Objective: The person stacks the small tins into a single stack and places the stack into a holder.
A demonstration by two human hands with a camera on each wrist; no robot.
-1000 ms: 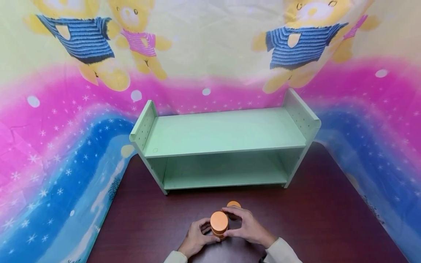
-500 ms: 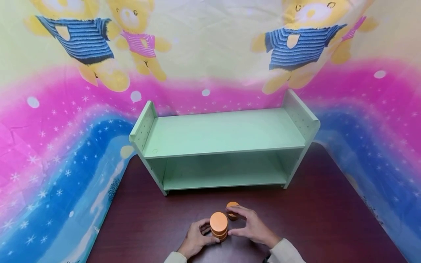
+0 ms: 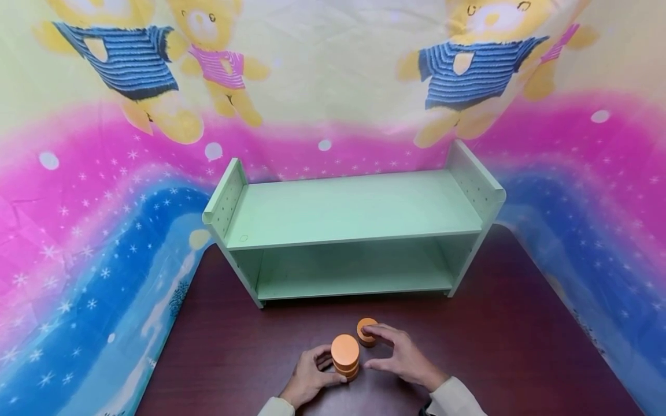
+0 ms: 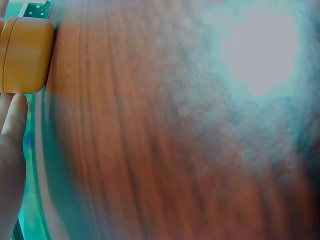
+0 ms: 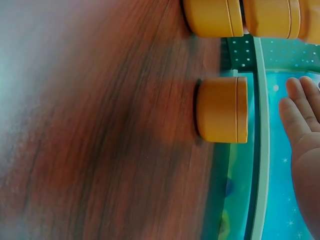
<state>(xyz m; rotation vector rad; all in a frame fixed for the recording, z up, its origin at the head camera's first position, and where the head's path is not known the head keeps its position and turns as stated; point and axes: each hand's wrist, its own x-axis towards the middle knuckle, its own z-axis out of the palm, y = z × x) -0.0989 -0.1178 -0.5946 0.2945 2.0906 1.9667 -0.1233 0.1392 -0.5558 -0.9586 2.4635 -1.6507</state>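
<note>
A stack of orange round lidded canisters (image 3: 346,352) stands upright on the dark table. My left hand (image 3: 311,377) holds it low from the left, thumb in front and fingers curled behind. In the left wrist view, the fingers reach the orange canister (image 4: 29,55) at the left edge. To the right of the stack, my right hand (image 3: 403,355) is spread with nothing in its grasp, its index finger overlapping the single orange canister (image 3: 367,341) in the head view. From the right wrist, that single canister (image 5: 220,110) stands apart from the stack, and the fingertips are clear of it.
Behind the canisters stands a pale green two-tier shelf (image 3: 354,208) with raised side panels. The reddish-brown table (image 3: 510,341) extends to both sides. A colourful cloth (image 3: 333,69) printed with bears hangs around the back and sides.
My right hand has let go of the stack and drawn off to the right, near the single canister. The left hand and the stack have stayed in place.
</note>
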